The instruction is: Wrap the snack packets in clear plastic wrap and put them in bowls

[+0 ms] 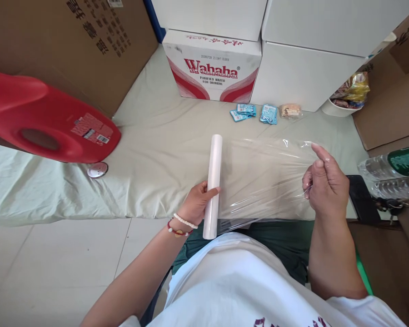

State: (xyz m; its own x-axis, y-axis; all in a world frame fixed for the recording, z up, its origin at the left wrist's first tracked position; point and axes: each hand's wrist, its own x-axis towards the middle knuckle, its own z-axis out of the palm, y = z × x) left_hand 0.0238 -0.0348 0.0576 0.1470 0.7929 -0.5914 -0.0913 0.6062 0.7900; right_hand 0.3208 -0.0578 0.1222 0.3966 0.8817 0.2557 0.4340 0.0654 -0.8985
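A white roll of plastic wrap [214, 168] stands nearly upright in the picture, over the front edge of the cloth-covered table. My left hand [202, 200] is wrapped round its lower half, the thumb across the front. From the roll a clear sheet of plastic wrap [262, 181] stretches to the right, creased and shiny. Its far end is gathered in my right hand [327, 181], whose fingers are curled on the film while the index finger points up along the top edge. Through the film the pale cloth [163, 150] shows.
At the left lies a large red jug [54, 122] beside a small round disc [97, 170]. Behind are a Wahaba-style water carton [214, 68], white boxes [303, 72] and small blue packets [268, 114]. Plastic bottles [378, 167], keys [393, 206] and a black phone-like slab [363, 200] lie right.
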